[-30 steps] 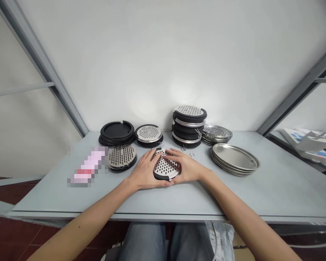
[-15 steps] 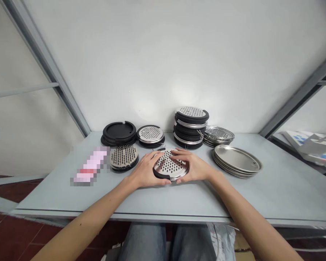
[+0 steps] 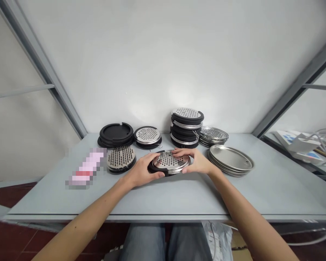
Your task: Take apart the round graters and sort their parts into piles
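Note:
In front of me a round metal grater plate (image 3: 170,160) with slotted holes sits partly inside a black rimmed holder (image 3: 163,171). Its bare metal edge sticks out on the right, where more than one metal layer shows. My left hand (image 3: 142,170) grips the holder's left side, thumb at the front. Curled over the right edge of the grater, my right hand (image 3: 197,161) has its fingers on top and thumb at the front rim. Nearest the left hand lies a small stack of round rough-toothed grater plates (image 3: 121,157).
Behind stand black holders (image 3: 116,134), a grater in a holder (image 3: 147,135) and a tall stack of graters (image 3: 187,125). To the right are stacked perforated plates (image 3: 213,134) and smooth metal trays (image 3: 232,158). A blurred pink item (image 3: 87,168) lies left on the grey table (image 3: 163,199).
The metal grater plate now sticks out farther to the right of the black holder, and my hands are slightly farther apart. The view has shifted a little.

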Demonstrator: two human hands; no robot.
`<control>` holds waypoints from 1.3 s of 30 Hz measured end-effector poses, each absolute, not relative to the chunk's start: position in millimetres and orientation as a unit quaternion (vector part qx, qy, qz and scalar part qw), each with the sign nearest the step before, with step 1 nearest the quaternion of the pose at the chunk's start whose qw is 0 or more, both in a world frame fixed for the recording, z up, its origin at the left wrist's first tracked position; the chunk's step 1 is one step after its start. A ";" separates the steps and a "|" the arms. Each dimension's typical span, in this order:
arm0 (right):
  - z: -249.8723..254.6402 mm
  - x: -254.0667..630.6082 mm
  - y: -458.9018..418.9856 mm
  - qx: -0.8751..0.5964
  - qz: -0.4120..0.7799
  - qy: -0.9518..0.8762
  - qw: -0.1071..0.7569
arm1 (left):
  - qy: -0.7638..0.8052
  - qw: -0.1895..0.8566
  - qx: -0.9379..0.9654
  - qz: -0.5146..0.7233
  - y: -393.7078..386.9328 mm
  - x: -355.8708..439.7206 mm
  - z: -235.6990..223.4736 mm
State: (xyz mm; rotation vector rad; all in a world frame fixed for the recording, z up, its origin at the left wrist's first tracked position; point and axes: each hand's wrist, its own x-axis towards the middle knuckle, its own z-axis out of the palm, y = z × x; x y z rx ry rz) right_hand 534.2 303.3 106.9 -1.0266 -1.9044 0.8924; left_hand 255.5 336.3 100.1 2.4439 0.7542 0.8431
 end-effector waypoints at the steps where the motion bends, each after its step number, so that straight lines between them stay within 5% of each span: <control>1: 105.9 534.9 304.4 -0.400 0.360 -0.743 0.398 | 0.271 0.214 0.885 0.313 335.4 255.4 101.2; 9: 107.2 538.2 308.8 -0.395 0.416 -0.689 0.443 | 0.143 0.092 0.898 0.405 333.8 252.8 106.0; 24: 106.0 562.9 309.3 -0.430 0.400 -0.561 0.583 | 0.195 0.163 0.840 0.479 329.7 232.8 141.3; 28: 97.7 549.8 315.5 -0.405 0.421 -0.543 0.603 | 0.167 0.114 0.879 0.432 327.1 209.6 169.9; 39: 91.8 517.7 308.4 -0.423 0.363 -0.676 0.482 | 0.278 -0.087 0.898 0.331 389.0 79.6 225.0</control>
